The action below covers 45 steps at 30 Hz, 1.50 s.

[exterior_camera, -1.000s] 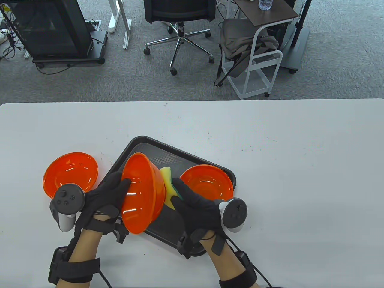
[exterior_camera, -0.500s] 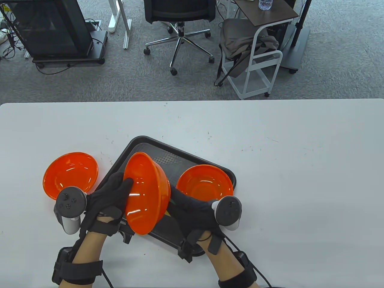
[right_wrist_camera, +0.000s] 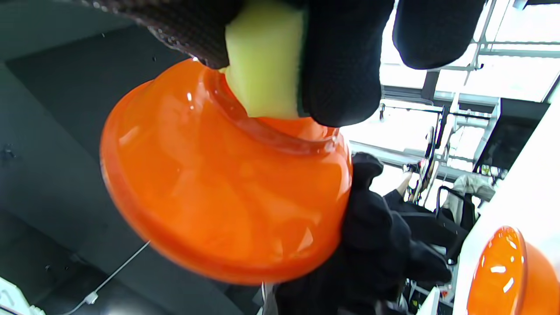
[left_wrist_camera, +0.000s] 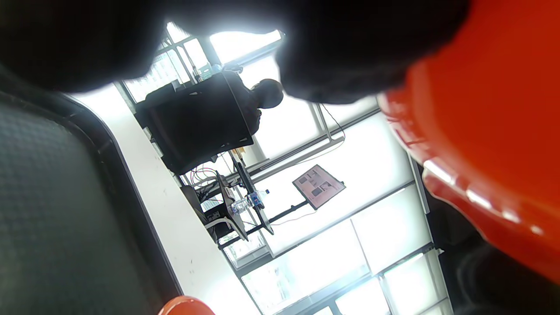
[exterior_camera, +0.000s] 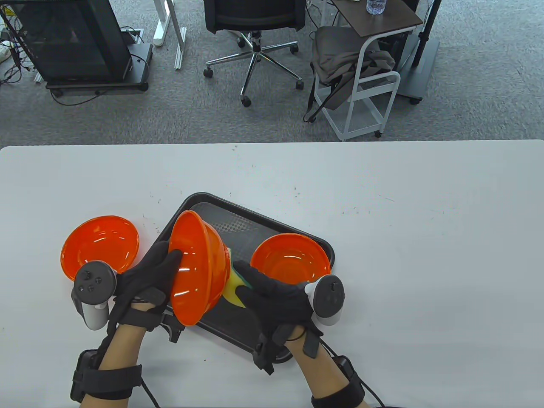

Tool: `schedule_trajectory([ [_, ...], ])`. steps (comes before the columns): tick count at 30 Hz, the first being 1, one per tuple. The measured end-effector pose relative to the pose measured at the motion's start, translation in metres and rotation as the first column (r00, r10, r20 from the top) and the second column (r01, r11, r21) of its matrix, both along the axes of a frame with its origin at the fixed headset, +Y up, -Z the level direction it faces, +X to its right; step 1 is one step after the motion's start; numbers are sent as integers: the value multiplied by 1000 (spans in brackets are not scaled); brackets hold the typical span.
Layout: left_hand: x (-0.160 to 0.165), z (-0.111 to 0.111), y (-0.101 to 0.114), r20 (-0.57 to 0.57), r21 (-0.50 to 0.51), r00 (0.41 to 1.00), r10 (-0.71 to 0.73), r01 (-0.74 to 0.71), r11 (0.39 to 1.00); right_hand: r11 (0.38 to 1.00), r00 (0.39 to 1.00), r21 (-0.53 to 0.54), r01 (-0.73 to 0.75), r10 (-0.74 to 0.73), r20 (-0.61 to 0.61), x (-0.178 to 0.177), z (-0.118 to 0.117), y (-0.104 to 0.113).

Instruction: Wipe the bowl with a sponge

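Sponge back in sight since half a second ago, right hand slid it down the bowl's underside. Left hand grips the tilted bowl over the tray, thumb inside the rim. Right fingers pinch the sponge against the bowl's base.

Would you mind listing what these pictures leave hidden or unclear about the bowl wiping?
- Table view: most of the sponge is hidden between the held bowl and the right hand.
- Right wrist view: the sponge's upper end is cut off by the top edge and covered by fingers.
- Left wrist view: the left hand is only a dark blur, so its grip is unreadable there.
- Any dirt on the bowl: too small to tell.
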<state>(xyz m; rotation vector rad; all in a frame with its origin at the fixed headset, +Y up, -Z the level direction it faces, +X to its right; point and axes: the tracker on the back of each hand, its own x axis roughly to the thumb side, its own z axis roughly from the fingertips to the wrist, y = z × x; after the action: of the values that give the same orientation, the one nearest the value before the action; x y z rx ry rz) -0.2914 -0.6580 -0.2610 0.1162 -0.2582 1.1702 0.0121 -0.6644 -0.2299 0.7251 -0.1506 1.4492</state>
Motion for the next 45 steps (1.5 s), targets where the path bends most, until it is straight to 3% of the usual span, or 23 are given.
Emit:
schedule_trajectory([
  [4, 9, 2, 3, 37, 66, 999, 19, -21, 998, 1000, 999, 8, -23, 23, 35, 2, 0, -1],
  [10, 4, 4, 10, -7, 130, 1000, 18, -17, 991, 997, 997, -33, -74, 73, -13, -1, -3, -4],
  [24, -36, 4, 15, -294, 121, 944, -148, 191, 974, 971, 966, -5, -238, 237, 104, -1, -1, -6],
  [27, -44, 4, 18, -336, 115, 915, -224, 276, 954, 973, 968, -6, -229, 228, 104, -2, 0, -6],
  [37, -57, -2, 11, -297, 65, 939, -171, 198, 978, 973, 966, -48, -224, 228, 118, 7, -7, -13],
  [45, -105, 0, 5, -480, -43, 861, -167, 167, 985, 977, 969, -51, -207, 212, 124, 12, -8, -11],
])
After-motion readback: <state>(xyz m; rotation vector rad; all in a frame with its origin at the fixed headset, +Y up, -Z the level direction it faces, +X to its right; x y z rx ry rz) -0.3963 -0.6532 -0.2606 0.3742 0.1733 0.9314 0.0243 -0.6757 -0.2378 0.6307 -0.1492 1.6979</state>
